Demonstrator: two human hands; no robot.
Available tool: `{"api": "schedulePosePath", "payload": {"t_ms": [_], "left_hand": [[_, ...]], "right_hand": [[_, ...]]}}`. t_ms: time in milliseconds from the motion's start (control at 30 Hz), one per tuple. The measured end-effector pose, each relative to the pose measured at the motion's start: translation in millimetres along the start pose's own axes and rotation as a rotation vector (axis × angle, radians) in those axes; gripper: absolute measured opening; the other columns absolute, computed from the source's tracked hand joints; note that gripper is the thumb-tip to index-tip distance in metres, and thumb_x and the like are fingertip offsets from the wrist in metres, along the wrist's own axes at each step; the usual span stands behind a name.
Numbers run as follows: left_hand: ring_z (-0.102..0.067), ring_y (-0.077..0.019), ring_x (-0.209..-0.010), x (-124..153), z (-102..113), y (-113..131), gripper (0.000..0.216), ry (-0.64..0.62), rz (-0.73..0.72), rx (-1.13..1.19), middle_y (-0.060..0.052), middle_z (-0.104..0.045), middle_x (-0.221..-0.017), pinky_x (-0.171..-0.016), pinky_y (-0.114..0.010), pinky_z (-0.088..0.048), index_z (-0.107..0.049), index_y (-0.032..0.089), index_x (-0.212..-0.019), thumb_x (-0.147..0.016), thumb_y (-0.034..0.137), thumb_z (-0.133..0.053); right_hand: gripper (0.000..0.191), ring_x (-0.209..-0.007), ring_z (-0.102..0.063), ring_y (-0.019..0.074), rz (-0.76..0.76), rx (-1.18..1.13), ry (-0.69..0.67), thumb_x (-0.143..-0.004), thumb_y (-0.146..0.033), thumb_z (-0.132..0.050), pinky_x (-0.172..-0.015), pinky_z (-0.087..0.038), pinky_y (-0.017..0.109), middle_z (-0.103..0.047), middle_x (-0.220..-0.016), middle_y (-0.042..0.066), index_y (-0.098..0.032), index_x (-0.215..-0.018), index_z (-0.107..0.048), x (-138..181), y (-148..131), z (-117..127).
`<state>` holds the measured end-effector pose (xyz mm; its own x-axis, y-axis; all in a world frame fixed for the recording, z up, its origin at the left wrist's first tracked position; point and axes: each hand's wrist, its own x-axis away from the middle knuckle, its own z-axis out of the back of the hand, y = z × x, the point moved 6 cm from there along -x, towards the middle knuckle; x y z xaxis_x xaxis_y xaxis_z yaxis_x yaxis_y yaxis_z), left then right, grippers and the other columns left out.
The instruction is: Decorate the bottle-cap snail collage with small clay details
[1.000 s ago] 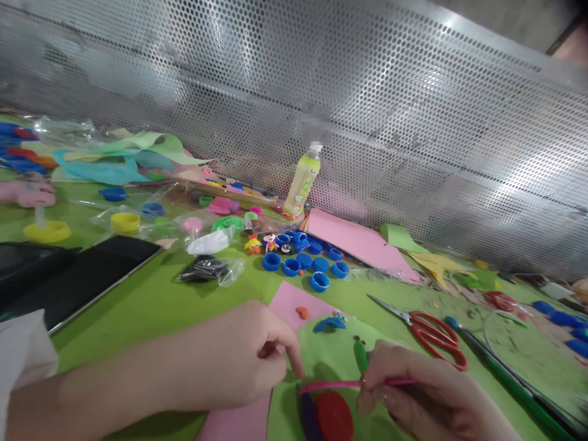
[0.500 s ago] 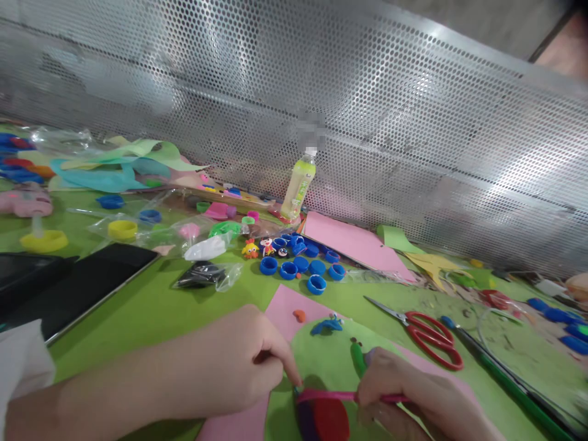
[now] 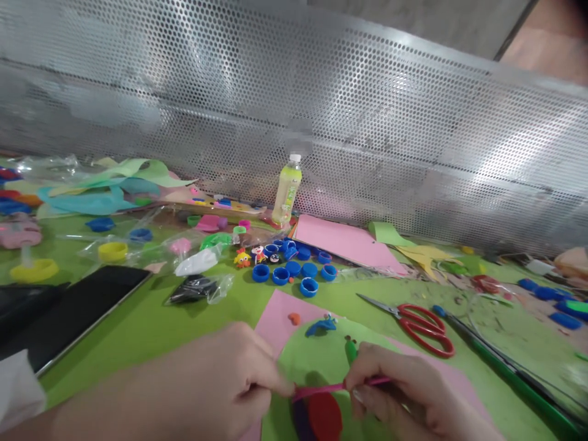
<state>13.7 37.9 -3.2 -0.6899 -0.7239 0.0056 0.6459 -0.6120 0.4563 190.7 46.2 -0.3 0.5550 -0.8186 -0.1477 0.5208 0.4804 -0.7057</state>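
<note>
Pink strip (image 3: 319, 388) pinched taut, my left hand (image 3: 239, 383) clamped on one end, my right hand (image 3: 399, 398) on the other, red disc (image 3: 325, 418) beneath, near edge of the desk (image 3: 151, 318).

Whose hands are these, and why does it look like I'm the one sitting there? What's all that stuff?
No machine here, just a person wearing a camera on their head, so you see what they see, looking down. Their left hand and right hand both pinch a thin pink stick just over a red disc. On the green table lie red scissors, blue bottle caps, a drink bottle, pink paper and a black tablet.
</note>
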Motion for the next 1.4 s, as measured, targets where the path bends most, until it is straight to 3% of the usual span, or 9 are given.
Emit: {"api": "schedulePosePath", "payload": {"t_ms": [200,367,533,800,1033,1200,1400], "left_hand": [[-0.069,-0.0216,-0.08,3,1,0,0.045,-0.05,0.025,-0.04,-0.004,-0.076,-0.083,-0.069,-0.028,-0.047,-0.076,0.027,-0.104,-0.081,0.004,-0.044],[-0.069,-0.0197,-0.075,5,1,3,0.046,-0.039,0.013,-0.062,-0.003,-0.076,-0.082,-0.066,-0.025,-0.046,-0.077,0.029,-0.1,-0.08,0.003,-0.045],[-0.067,-0.019,-0.076,5,-1,3,0.049,-0.052,0.035,-0.061,-0.002,-0.076,-0.088,-0.067,-0.024,-0.045,-0.074,0.031,-0.107,-0.078,0.003,-0.046],[-0.066,-0.0166,-0.071,9,7,5,0.041,-0.02,0.012,-0.054,-0.001,-0.073,-0.08,-0.062,-0.022,-0.041,-0.074,0.029,-0.102,-0.087,0.007,-0.043],[-0.066,-0.0156,-0.067,6,3,9,0.039,-0.033,-0.032,-0.086,0.002,-0.072,-0.077,-0.058,-0.022,-0.041,-0.074,0.026,-0.09,-0.081,0.002,-0.045],[-0.066,-0.0166,-0.067,6,5,15,0.042,0.011,-0.088,-0.073,0.001,-0.074,-0.078,-0.057,-0.022,-0.042,-0.074,0.028,-0.095,-0.079,0.002,-0.044],[-0.067,-0.0183,-0.067,8,6,11,0.039,0.004,-0.056,-0.167,-0.001,-0.075,-0.08,-0.056,-0.024,-0.042,-0.073,0.027,-0.106,-0.084,0.006,-0.047]], "right_hand": [[0.016,-0.071,-0.064,0.0137,-0.046,-0.146,-0.053,-0.095,-0.027,-0.05,-0.062,-0.049,0.019,-0.07,-0.078,-0.002,-0.025,-0.087,-0.063,1,3,4],[0.017,-0.072,-0.064,0.012,-0.043,-0.162,-0.033,-0.096,-0.025,-0.049,-0.063,-0.046,0.017,-0.069,-0.078,-0.003,-0.026,-0.089,-0.063,-1,3,9],[0.017,-0.068,-0.062,0.0103,-0.005,-0.167,-0.009,-0.095,-0.021,-0.049,-0.059,-0.044,0.016,-0.068,-0.076,-0.005,-0.026,-0.087,-0.063,1,-3,11],[0.018,-0.073,-0.063,0.0111,-0.034,-0.247,-0.005,-0.096,-0.02,-0.046,-0.064,-0.046,0.017,-0.068,-0.08,-0.003,-0.025,-0.09,-0.062,1,1,11],[0.018,-0.076,-0.062,0.0123,-0.057,-0.291,-0.031,-0.097,-0.023,-0.045,-0.067,-0.046,0.019,-0.067,-0.08,-0.002,-0.023,-0.089,-0.061,0,-1,9],[0.018,-0.075,-0.062,0.0146,-0.077,-0.27,-0.014,-0.096,-0.026,-0.044,-0.065,-0.046,0.022,-0.066,-0.08,-0.001,-0.023,-0.09,-0.061,0,1,7],[0.017,-0.074,-0.06,0.0147,-0.074,-0.291,0.008,-0.096,-0.028,-0.044,-0.064,-0.046,0.023,-0.064,-0.079,-0.001,-0.023,-0.09,-0.06,1,5,6]]}}
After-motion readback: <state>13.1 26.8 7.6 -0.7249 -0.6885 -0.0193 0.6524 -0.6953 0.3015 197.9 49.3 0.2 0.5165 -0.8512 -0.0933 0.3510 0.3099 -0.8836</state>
